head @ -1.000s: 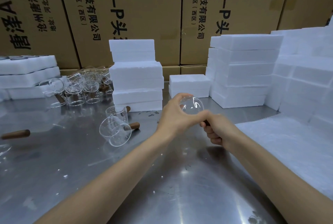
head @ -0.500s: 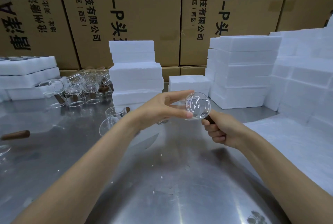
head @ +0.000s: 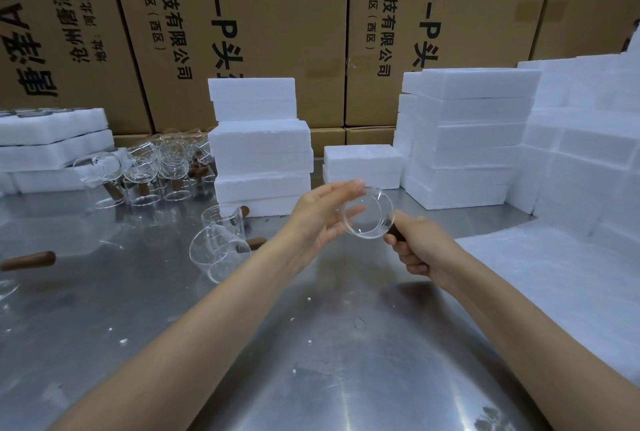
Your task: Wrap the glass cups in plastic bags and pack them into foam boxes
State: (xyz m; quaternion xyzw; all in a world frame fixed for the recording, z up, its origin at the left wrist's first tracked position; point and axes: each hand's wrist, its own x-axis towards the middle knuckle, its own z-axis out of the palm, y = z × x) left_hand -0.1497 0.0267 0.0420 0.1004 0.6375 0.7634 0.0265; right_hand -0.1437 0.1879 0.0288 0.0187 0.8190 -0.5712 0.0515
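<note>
Round clear glass cup (head: pixel 367 215), wooden handle (head: pixel 396 231)

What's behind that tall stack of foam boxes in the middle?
Behind the foam stack stand big brown cartons with printed writing. At its left, glass cups crowd the table; whether more sit behind the stack is hidden, like the cartons' lower parts.

The brown cardboard boxes (head: pixel 277 32) behind the table carry black print — "4.0-P头", "科技有限公司" and "经济开发区(西区)".
</note>
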